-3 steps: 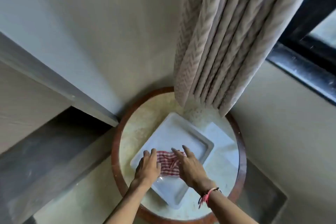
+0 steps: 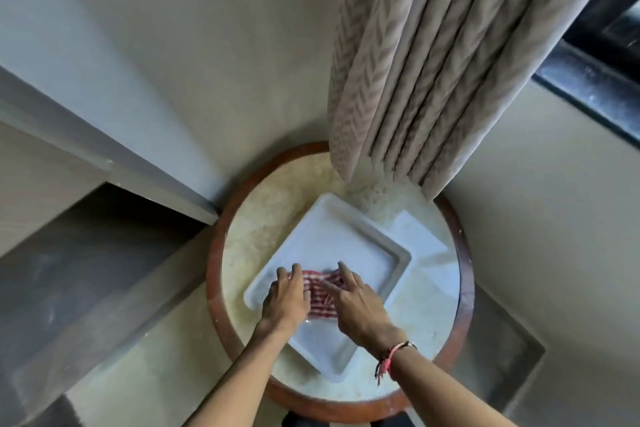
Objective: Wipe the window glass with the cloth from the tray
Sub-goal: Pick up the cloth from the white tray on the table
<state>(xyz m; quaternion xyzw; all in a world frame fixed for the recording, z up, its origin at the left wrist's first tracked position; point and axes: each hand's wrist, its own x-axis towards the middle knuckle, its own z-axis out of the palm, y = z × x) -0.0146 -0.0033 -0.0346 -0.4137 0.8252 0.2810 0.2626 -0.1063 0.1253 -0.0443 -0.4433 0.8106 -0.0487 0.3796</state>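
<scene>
A red-and-white striped cloth (image 2: 320, 293) lies bunched in a white rectangular tray (image 2: 349, 239) on a round table. My left hand (image 2: 287, 298) rests on the cloth's left side, fingers curled over its edge. My right hand (image 2: 356, 305) lies on the cloth's right side with fingers spread over it; a red thread band is on that wrist. Most of the cloth is hidden under both hands. The window (image 2: 620, 28), with its dark frame, shows at the upper right.
The round table (image 2: 263, 218) has a pale marbled top and a brown wooden rim. A beige pleated curtain (image 2: 433, 62) hangs over its far edge, beside the window. A white sheet (image 2: 419, 236) lies under the tray's right side. A grey ledge runs along the left wall.
Both hands have drawn the cloth a little more together between them; the tray has not moved.
</scene>
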